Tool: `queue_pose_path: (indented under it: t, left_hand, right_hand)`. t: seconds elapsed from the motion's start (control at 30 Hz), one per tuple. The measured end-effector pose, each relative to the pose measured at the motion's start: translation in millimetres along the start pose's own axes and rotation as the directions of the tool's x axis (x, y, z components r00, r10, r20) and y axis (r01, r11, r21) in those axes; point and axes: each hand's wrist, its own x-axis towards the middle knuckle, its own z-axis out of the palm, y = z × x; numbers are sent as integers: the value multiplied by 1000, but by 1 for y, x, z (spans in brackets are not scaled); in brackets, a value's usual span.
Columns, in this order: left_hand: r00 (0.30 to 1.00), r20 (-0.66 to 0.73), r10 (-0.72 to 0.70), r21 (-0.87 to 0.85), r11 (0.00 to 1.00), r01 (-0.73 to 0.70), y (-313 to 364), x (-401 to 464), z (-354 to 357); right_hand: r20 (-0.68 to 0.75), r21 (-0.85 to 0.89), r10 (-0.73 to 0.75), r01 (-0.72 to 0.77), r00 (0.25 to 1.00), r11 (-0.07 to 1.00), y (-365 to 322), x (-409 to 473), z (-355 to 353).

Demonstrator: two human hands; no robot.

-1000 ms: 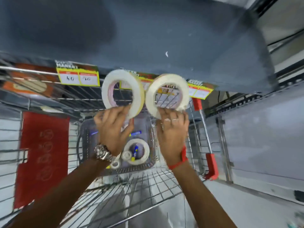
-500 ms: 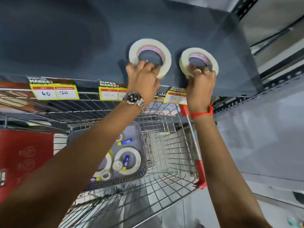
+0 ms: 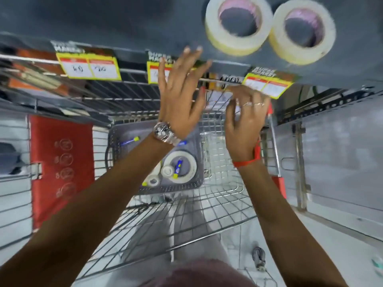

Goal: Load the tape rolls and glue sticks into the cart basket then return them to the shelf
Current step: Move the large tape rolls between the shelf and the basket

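Two large white tape rolls lie flat, side by side, on the dark grey shelf [image 3: 103, 19]: the left roll [image 3: 238, 27] and the right roll [image 3: 302, 32]. My left hand [image 3: 180, 96] hovers below the shelf edge with fingers spread and empty. My right hand [image 3: 246, 119] is beside it, fingers loosely curled, holding nothing. Below, a grey basket [image 3: 116, 141] in the wire cart holds a large tape roll [image 3: 182, 166], two small tape rolls [image 3: 167, 170] and blue-and-yellow glue sticks [image 3: 129, 140]. My left forearm hides part of the basket.
Yellow price tags [image 3: 89, 68] hang along the shelf edge. The wire cart [image 3: 219, 204] has a red handle [image 3: 279, 183] on the right and a red flap [image 3: 60, 166] on the left. A lower wire shelf [image 3: 116, 92] sits behind the cart.
Both hands have let go of the two large tape rolls, which now lie on the shelf. The hands have drawn back down below the shelf edge.
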Motion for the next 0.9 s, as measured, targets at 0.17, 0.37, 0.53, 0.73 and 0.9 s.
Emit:
queue_pose_path:
  t: [0.17, 0.37, 0.53, 0.73, 0.9]
  left_hand:
    - [866, 382, -322, 83, 946, 315, -89, -127, -15]
    - [310, 739, -598, 497, 794, 348, -148, -232, -2]
    - [205, 714, -670, 582, 729, 360, -145, -246, 8]
    - [265, 637, -723, 593, 680, 431, -146, -264, 29]
    - [234, 637, -734, 581, 657, 481, -151, -258, 30]
  right_hand:
    - [795, -75, 1, 97, 607, 992, -8, -85, 57]
    - [964, -222, 251, 266, -82, 938, 6, -160, 104]
    - [982, -182, 146, 381, 120, 906, 37, -200, 134]
    - [989, -111, 146, 665, 3, 739, 33, -195, 132]
    - [993, 22, 76, 756, -94, 654, 17, -179, 117]
